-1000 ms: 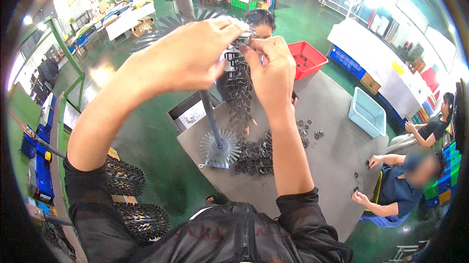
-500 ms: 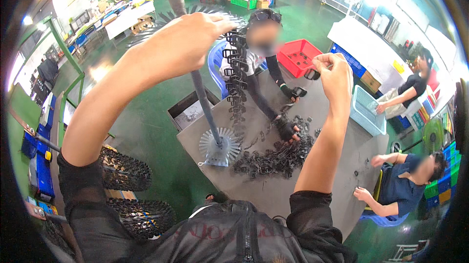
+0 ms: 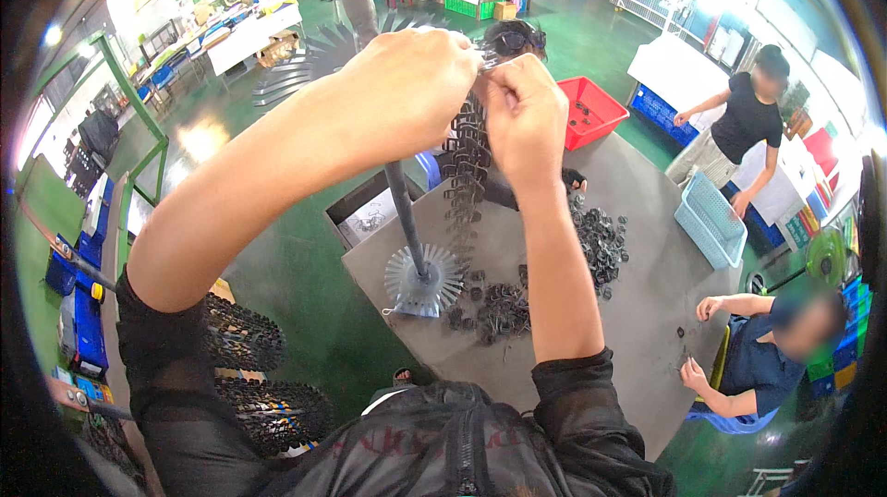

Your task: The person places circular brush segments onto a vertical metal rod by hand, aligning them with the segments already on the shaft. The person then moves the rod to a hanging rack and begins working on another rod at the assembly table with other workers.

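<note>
Fingers curl on both the left hand and right hand atop the hanging black clips, their grasp impossible to tell, and a slack pinch could drop a clip.

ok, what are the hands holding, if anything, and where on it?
Can't tell, grip hidden: left hand and right hand close together at edge of grey finned metal disc, above hanging black looped pieces.

A red basket stands at the far edge of the worktop, a light-blue basket near its right corner. Beyond that corner are a green fan and a standing person in black. A person in dark blue sits at the right edge.
</note>
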Demonstrator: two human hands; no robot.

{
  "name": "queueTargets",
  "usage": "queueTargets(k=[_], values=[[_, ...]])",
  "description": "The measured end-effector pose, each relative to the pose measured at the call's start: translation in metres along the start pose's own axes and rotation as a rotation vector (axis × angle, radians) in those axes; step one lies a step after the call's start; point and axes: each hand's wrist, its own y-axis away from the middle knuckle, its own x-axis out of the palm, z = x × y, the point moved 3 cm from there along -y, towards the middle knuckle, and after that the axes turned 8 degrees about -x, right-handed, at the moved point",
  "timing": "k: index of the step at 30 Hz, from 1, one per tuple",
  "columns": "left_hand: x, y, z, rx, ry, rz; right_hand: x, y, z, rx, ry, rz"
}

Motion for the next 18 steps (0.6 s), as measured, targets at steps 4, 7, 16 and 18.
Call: queueTargets(k=[4,7,16,18], values=[[0.006,-0.001,0.008,0.006,-0.053,-0.041,-0.029,0.008,-0.033,-0.003,-0.120,-0.027],[0.003,0.002,0.018,0.039,-0.004,-0.062,-0.071,0.021,-0.070,0.265,-0.090,-0.013],[0.008,0.005,0.033,0.134,0.080,-0.049,-0.032,0.000,-0.022,0.014,0.080,0.066],[0.005,0.004,0.034,0.114,0.098,-0.017,-0.009,-0.006,-0.008,0.015,0.073,0.100]])
